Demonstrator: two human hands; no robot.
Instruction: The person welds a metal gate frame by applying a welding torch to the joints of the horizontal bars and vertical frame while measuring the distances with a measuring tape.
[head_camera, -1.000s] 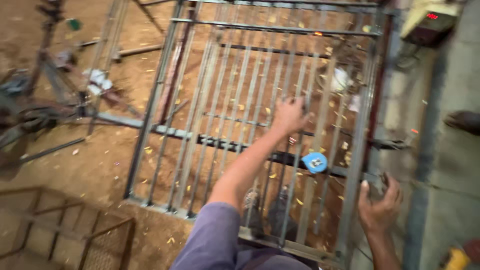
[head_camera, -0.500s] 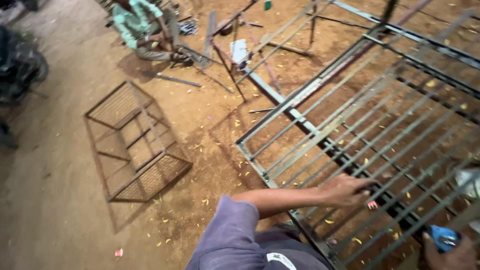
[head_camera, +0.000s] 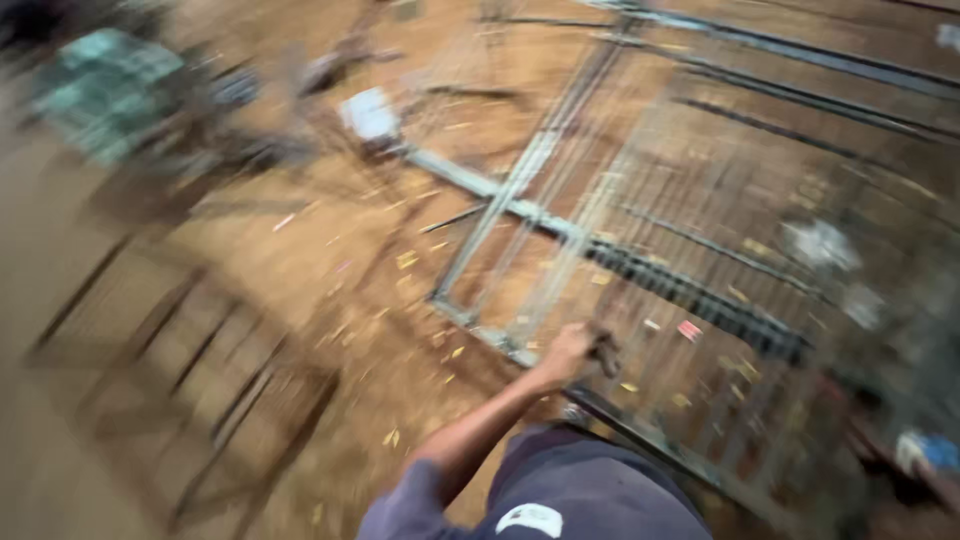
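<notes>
Honestly pretty blurry, but left hand (head_camera: 568, 352) stretched out over the near corner of a metal gate frame (head_camera: 640, 240) lying flat on the dirt floor (head_camera: 330, 290). Fingers (head_camera: 590, 345) curled around something small and dark, pressed right against the frame's bottom rail. Can't tell what exactly. Right hand not visible.

Motion blur smears the metal grille (head_camera: 700, 250); the right hand (head_camera: 925, 455) is unclear.
</notes>
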